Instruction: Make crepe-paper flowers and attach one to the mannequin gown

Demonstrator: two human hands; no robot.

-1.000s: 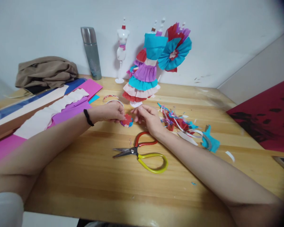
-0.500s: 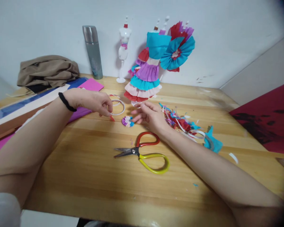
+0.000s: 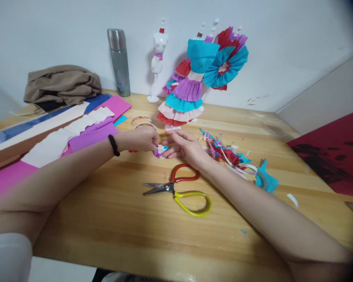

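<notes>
Right at the centre, the left hand [image 3: 144, 139] has its fingertips drawn narrowly together over the upper left edge of a small round pleated rosette in purple and teal with a pale flower centre [image 3: 160, 150]; whether they grip it is hidden. Across from it, the right hand [image 3: 191, 149] is loosely open, lower fingers spread at the rosette's right edge. The rosette is down between the two hands, low over the pale wooden tabletop [image 3: 120, 223]. Tucked under the left wrist, a bit of red shows, partly covered [image 3: 132, 151]. Just behind that hand, two rings, one patterned red [image 3: 141, 118], one white [image 3: 147, 125]! Nearer the wearer lie metal scissors with one red and one yellow handle [image 3: 167, 188], blades parted, pointing left. Out to the right, a tangled heap of coloured scraps and white strips [image 3: 226, 156], with a torn teal piece [image 3: 269, 181] beyond. Over on the left, layered sheets in pink, purple, white, brown and blue [image 3: 51, 147]; behind, a grey-green bottle with a silver cap [image 3: 120, 70] and a white mini mannequin [image 3: 160, 43] beside one in a tiered, ruffled multicoloured dress [image 3: 190, 90].
</notes>
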